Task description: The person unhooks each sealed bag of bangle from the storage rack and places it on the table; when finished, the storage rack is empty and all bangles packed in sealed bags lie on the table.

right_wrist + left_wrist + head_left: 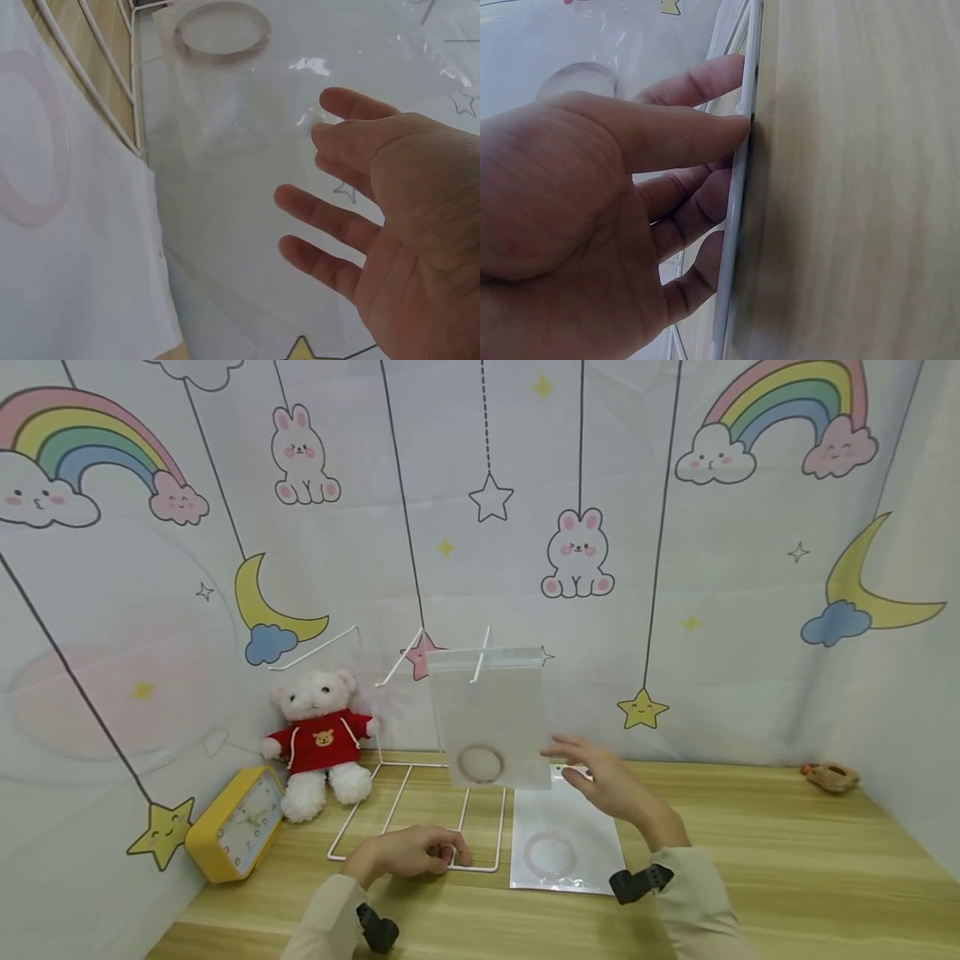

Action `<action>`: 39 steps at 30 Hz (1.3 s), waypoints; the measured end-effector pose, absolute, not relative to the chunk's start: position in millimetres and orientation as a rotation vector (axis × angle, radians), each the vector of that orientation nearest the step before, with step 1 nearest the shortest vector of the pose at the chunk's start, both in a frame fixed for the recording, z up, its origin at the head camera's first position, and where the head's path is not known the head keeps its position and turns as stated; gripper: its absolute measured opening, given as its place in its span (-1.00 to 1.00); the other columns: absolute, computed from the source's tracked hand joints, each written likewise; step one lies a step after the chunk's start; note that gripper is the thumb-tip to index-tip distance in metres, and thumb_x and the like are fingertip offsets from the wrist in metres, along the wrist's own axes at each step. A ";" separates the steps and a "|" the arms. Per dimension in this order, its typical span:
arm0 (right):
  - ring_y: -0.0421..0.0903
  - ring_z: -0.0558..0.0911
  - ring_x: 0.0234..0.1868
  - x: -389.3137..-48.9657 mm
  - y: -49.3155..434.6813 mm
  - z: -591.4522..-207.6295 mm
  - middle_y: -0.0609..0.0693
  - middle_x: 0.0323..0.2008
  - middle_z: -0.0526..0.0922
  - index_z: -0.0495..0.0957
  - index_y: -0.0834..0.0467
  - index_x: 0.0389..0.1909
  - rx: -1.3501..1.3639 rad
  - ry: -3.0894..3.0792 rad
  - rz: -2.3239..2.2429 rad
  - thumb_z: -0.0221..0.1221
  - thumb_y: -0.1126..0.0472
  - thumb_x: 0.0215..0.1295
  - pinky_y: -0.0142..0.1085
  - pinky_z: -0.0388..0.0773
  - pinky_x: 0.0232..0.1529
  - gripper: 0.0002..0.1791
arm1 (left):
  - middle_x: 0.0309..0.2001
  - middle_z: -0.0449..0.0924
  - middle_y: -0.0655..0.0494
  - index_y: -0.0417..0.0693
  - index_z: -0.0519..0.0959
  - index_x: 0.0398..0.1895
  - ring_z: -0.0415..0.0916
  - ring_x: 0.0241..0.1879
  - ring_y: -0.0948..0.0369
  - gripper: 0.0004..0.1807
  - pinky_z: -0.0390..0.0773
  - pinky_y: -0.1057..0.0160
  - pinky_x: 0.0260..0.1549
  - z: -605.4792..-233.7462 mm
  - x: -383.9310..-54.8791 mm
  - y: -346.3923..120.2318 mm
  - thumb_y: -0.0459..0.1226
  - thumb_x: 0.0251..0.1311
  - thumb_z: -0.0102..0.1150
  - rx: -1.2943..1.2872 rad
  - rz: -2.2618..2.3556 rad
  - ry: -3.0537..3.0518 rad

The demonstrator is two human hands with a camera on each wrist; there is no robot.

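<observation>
A white wire rack (pixel 501 827) stands on the table with prongs reaching forward at its top. My left hand (pixel 412 852) holds its front base bar (pixel 737 180), the thumb against the bar and the fingers bent behind. From the right-hand prong hangs a clear bag (pixel 491 710) with a pale brownish bangle (pixel 480 782) at its bottom. Beside that bag's lower right edge is my right hand (pixel 603 781), fingers spread and holding nothing. Flat on the table below it lies a second bag (pixel 581 814) with a pale pink bangle (pixel 527 855) inside.
A white teddy bear (pixel 322 739) in a red top sits left of the rack, behind a yellow alarm clock (pixel 206 835). A small brown ornament (pixel 831 777) lies at the far right. The patterned backdrop (pixel 480 568) rises behind the table.
</observation>
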State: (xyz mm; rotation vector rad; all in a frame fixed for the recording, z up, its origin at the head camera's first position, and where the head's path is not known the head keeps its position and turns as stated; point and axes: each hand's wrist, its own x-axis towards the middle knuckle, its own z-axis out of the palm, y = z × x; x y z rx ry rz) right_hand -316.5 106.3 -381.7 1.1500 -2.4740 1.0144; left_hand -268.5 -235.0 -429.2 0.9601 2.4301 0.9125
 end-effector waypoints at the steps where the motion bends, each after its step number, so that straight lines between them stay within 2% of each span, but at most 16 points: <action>1: 0.20 0.55 0.20 -316.1 105.1 -381.7 0.23 0.39 0.36 0.53 0.16 0.25 1.151 -2.474 1.016 0.10 0.39 0.43 0.10 0.48 0.14 -0.60 | -0.40 0.40 0.21 -0.08 0.61 -0.07 0.31 -0.44 0.34 -0.70 0.29 0.41 -0.42 -428.9 -268.3 -235.0 -0.55 0.24 0.07 0.961 0.913 2.430; 5: 0.11 0.60 0.13 -314.7 97.9 -380.0 0.13 0.23 0.55 0.55 0.14 0.21 1.090 -2.460 1.017 0.13 0.38 0.42 0.07 0.51 0.11 -0.62 | -0.40 0.41 0.19 -0.07 0.61 -0.07 0.31 -0.44 0.33 -0.70 0.29 0.41 -0.42 -427.9 -267.6 -235.7 -0.55 0.24 0.08 0.964 0.905 2.440; 8: -0.03 0.64 -0.07 -313.5 91.5 -378.5 0.02 0.02 0.65 0.60 0.13 0.11 1.020 -2.410 0.993 0.19 0.39 0.37 -0.07 0.59 -0.05 -0.68 | -0.40 0.42 0.19 -0.05 0.61 -0.07 0.31 -0.44 0.33 -0.70 0.30 0.40 -0.42 -427.8 -267.9 -236.2 -0.54 0.24 0.09 0.969 0.904 2.445; 13: -0.14 0.61 -0.28 -313.0 81.5 -379.0 -0.06 -0.24 0.62 0.66 0.14 -0.11 0.977 -2.266 0.915 0.32 0.41 0.23 -0.29 0.57 -0.28 -0.77 | -0.40 0.43 0.20 -0.05 0.62 -0.07 0.32 -0.44 0.34 -0.70 0.30 0.41 -0.42 -428.9 -269.1 -235.6 -0.53 0.24 0.09 0.970 0.898 2.451; 18: -0.19 0.57 -0.37 -313.5 75.7 -379.4 -0.08 -0.35 0.58 0.62 0.15 -0.25 0.950 -2.192 0.889 0.36 0.43 0.17 -0.35 0.56 -0.35 -0.81 | -0.40 0.42 0.22 -0.03 0.62 -0.08 0.31 -0.44 0.36 -0.70 0.30 0.41 -0.41 -429.1 -269.0 -233.4 -0.53 0.27 0.07 0.932 0.902 2.449; 24: -0.16 0.55 -0.37 -314.2 78.1 -377.1 -0.03 -0.35 0.60 0.57 0.17 -0.29 0.937 -2.117 0.927 0.32 0.47 0.20 -0.36 0.55 -0.40 -0.82 | -0.41 0.40 0.22 -0.03 0.62 -0.08 0.30 -0.46 0.38 -0.70 0.29 0.40 -0.42 -429.4 -269.4 -231.4 -0.54 0.28 0.05 0.902 0.912 2.443; 31: -0.15 0.61 -0.38 -315.7 84.2 -373.8 0.03 -0.23 0.68 0.63 0.21 -0.19 0.949 -2.004 0.945 0.23 0.54 0.24 -0.37 0.56 -0.42 -0.78 | -0.41 0.40 0.21 -0.07 0.62 -0.07 0.30 -0.46 0.39 -0.70 0.29 0.41 -0.42 -428.4 -269.1 -231.8 -0.55 0.28 0.04 0.915 0.903 2.447; 39: -0.16 0.55 -0.43 -315.6 92.4 -362.5 0.06 -0.26 0.70 0.66 0.23 -0.16 0.949 -1.822 0.948 0.20 0.61 0.18 -0.49 0.39 -0.51 -0.70 | -0.41 0.40 0.21 -0.09 0.61 -0.07 0.30 -0.45 0.36 -0.70 0.29 0.41 -0.42 -428.6 -269.9 -233.8 -0.55 0.26 0.05 0.920 0.919 2.429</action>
